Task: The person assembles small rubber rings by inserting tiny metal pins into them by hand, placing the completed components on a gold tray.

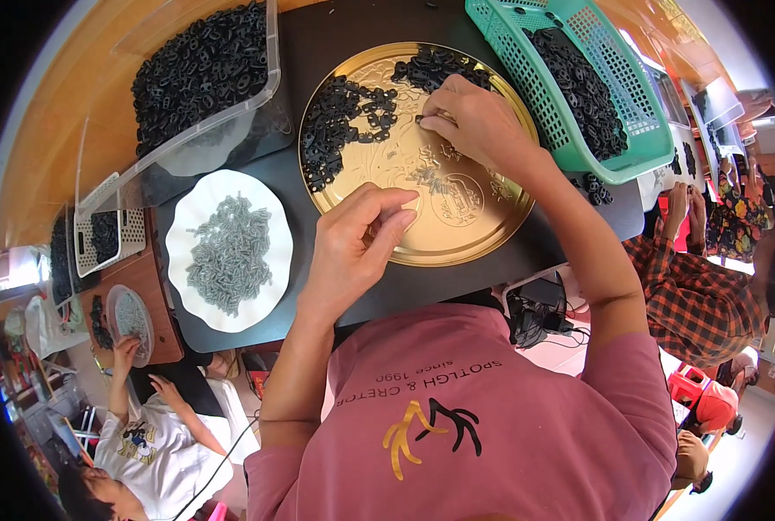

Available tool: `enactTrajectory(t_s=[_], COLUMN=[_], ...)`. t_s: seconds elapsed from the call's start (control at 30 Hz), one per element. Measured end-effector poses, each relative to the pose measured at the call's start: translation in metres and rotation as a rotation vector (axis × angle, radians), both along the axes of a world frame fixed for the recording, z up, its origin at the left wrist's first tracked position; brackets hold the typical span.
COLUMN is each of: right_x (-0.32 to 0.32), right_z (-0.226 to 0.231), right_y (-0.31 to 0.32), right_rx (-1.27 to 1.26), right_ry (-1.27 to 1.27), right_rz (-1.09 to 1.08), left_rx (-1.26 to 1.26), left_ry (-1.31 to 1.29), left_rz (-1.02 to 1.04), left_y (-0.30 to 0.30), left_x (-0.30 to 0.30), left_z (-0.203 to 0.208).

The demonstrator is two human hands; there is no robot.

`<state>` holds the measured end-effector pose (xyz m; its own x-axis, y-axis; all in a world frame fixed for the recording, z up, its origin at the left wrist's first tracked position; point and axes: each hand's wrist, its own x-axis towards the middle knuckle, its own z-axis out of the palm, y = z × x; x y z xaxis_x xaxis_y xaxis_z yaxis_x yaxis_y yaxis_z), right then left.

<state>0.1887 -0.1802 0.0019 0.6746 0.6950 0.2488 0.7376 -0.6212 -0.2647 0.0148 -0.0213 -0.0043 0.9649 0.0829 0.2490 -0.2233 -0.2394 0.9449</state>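
Observation:
A round gold tray [379, 247] lies in front of me, with a pile of small black plastic pieces [339, 122] on its left and another pile [439, 68] at its far edge. Loose silver screws [435, 181] are scattered over its middle. My right hand [483, 122] is over the far right of the tray, its fingertips pinching one small black plastic piece [420, 119]. Above the tray's near left edge, my left hand [357, 239] has thumb and forefinger brought together; anything between them is too small to make out.
A scalloped white plate [181, 247] of screws stands left of the tray. A clear bin [274, 52] of black pieces is at the far left, a green basket [526, 87] of them at the right. Other people sit working on both sides. Cables [539, 321] hang below the table.

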Motion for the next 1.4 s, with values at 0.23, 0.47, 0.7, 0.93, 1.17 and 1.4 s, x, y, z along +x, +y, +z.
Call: enactTrajectory(t_s=[0.23,0.47,0.7,0.93,1.17,1.4], right_x=[0.000,-0.001,-0.002,-0.036,-0.057,-0.078], right_z=[0.005,0.009,-0.007,0.025,0.028,0.023], right_y=[0.000,0.005,-0.002,-0.013,-0.018,-0.026], right_rx=[0.016,-0.023,0.092,0.511,0.503,0.603], right_ry=[0.169,0.237,0.271,1.160,1.122,1.165], right_rz=[0.028,0.044,0.091,0.073,0.277,0.215], left_rx=[0.013,-0.014,-0.107,-0.215,-0.404,-0.398], left_ry=[0.007,0.031,0.072,0.131,0.219,0.337], left_rz=[0.015,0.042,0.061,0.181,0.080,0.004], left_y=[0.000,0.000,0.001,-0.005,-0.012,-0.019], left_x=[0.002,0.003,0.004,0.005,0.005,-0.011], left_z=[0.000,-0.004,-0.006,0.003,0.014,0.018])
